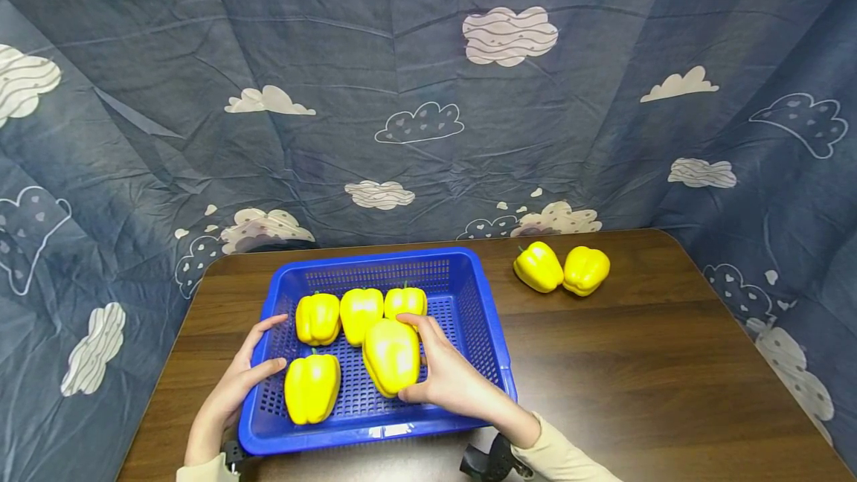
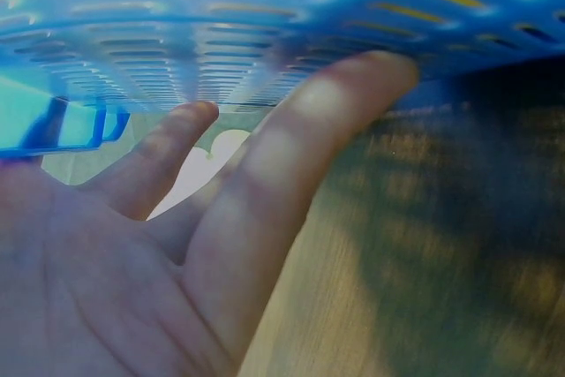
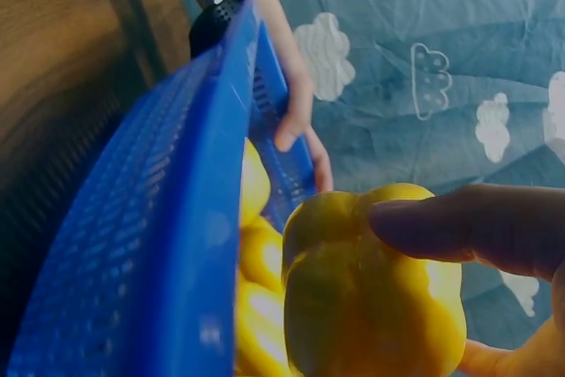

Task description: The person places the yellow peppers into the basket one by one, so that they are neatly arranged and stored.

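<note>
My right hand [image 1: 445,370] holds a yellow bell pepper [image 1: 391,357] above the right front part of the blue plastic basket [image 1: 498,363], thumb and fingers on opposite sides of it. The right wrist view shows the held pepper [image 3: 371,289] above the basket's rim. At the basket's left side my left hand [image 1: 237,385] rests with its thumb and fingers reaching over the rim, fairly straight. Inside lie a front left pepper [image 1: 312,388] and a back row with a left pepper [image 1: 318,318], a middle pepper [image 1: 361,315] and a right pepper [image 1: 405,300], partly hidden.
Two more yellow peppers, one [image 1: 538,267] touching the other [image 1: 586,271], lie at the back of the brown wooden table [image 1: 616,370], right of the basket. A dark blue cloud-patterned cloth [image 1: 428,65] hangs behind and around the table.
</note>
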`<state>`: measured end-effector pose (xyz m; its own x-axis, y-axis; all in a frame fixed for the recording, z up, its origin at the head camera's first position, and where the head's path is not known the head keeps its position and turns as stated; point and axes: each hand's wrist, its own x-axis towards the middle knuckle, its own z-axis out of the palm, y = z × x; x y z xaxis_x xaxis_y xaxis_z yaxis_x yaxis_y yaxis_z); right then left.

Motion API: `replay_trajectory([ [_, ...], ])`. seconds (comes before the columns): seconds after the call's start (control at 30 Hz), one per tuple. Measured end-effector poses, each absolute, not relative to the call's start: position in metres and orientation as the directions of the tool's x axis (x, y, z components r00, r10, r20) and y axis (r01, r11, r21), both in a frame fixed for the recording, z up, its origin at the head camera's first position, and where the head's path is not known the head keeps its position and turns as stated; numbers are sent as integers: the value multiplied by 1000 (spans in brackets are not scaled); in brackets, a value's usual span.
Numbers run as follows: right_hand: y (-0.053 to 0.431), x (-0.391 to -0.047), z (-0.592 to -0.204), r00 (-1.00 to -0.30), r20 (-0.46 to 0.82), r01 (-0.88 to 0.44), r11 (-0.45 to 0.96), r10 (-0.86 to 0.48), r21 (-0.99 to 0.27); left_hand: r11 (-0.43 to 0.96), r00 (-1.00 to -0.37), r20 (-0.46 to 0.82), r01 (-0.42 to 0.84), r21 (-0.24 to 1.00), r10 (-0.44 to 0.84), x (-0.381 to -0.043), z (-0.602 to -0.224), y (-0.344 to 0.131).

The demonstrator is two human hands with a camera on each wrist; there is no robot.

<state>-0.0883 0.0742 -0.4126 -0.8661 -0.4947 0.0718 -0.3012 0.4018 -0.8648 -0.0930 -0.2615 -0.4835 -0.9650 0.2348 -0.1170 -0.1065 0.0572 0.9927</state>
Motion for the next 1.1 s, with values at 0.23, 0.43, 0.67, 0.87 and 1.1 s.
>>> replay_trajectory([
  [0.23, 61, -86, -419, -868, 82, -307, 399, -490, -864, 62, -966, -122, -111, 992, 229, -93, -483, -261],
  [0.43, 53, -84, -425, -865, 99, -317, 383, -492, -868, 56, -966, -127, -117, 992, 223, -93, -483, -261],
  [0.67, 44, -82, -429, -864, 63, -310, 430, -499, -848, 47, -966, -125, -117, 992, 226, -93, -483, -261],
  [0.87, 35, -80, -434, -867, 69, -323, 451, -494, -832, 38, -965, -122, -116, 992, 234, -93, -483, -261],
  [1.1, 27, -78, -439, -873, 44, -307, 477, -486, -824, 31, -964, -114, -109, 994, 242, -93, -483, -262],
])
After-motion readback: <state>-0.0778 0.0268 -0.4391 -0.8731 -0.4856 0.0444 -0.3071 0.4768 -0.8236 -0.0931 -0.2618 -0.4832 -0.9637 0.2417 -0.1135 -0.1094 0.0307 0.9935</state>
